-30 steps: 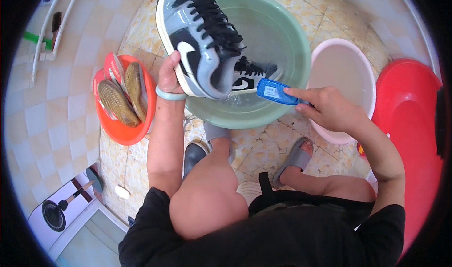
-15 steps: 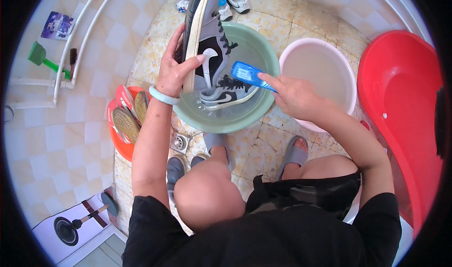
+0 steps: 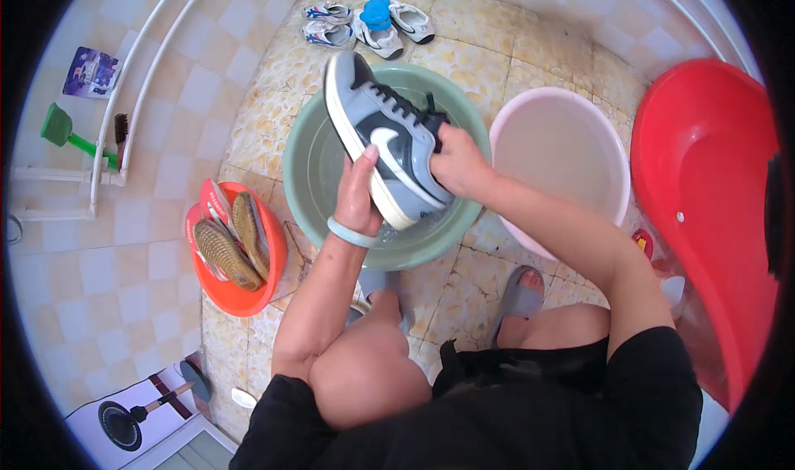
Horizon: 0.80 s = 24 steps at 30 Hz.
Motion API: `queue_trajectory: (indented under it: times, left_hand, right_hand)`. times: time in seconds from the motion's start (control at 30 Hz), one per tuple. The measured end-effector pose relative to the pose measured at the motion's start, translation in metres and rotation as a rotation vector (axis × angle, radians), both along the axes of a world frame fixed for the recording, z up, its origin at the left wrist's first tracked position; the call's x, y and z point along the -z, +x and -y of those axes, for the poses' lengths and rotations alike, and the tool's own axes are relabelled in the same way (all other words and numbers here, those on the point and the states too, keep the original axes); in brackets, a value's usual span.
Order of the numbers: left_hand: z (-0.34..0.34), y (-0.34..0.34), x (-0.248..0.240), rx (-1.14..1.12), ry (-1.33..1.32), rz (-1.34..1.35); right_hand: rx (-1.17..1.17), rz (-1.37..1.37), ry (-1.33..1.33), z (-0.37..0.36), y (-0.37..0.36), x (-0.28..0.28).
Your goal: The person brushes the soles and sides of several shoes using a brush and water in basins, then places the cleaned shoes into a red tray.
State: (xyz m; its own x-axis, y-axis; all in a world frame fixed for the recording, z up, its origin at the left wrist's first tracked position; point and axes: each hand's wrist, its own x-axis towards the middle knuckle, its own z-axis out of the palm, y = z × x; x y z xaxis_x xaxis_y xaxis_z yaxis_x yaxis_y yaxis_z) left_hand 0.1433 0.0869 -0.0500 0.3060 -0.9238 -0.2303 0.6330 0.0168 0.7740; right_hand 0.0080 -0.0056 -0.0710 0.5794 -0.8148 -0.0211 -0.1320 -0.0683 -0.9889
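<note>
A grey and black sneaker with a white sole and black laces is held tilted above the green basin, its toe pointing up and left. My left hand grips it from below by the sole, thumb against the side. At the shoe's collar is my right hand, closed, its fingertips tucked into the opening. The blue brush seen in that hand earlier is out of sight, hidden by the shoe and hand. Water lies in the basin below. The other sneaker is hidden from view.
A pink basin of cloudy water stands to the right, beside a red tub. On the left, an orange basin holds several slippers or insoles. Small white shoes stand at the back on the tiled floor.
The sneaker has come lower and tilted over, toe swinging left and heel right. My right hand has moved left from beside the basin to the shoe's opening, and the blue brush has gone from sight.
</note>
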Motion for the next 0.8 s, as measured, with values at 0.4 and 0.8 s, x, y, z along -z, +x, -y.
queue_trajectory:
  times: [0.4, 0.8]
  left_hand:
    - [-0.009, 0.010, 0.011, 0.076, 0.031, -0.172]
    - [-0.007, -0.019, 0.025, 0.110, 0.157, -0.003]
  right_hand:
    - [-0.370, -0.466, -0.306, -0.021, -0.050, -0.061]
    - [-0.043, -0.419, -0.303, 0.000, -0.023, 0.006]
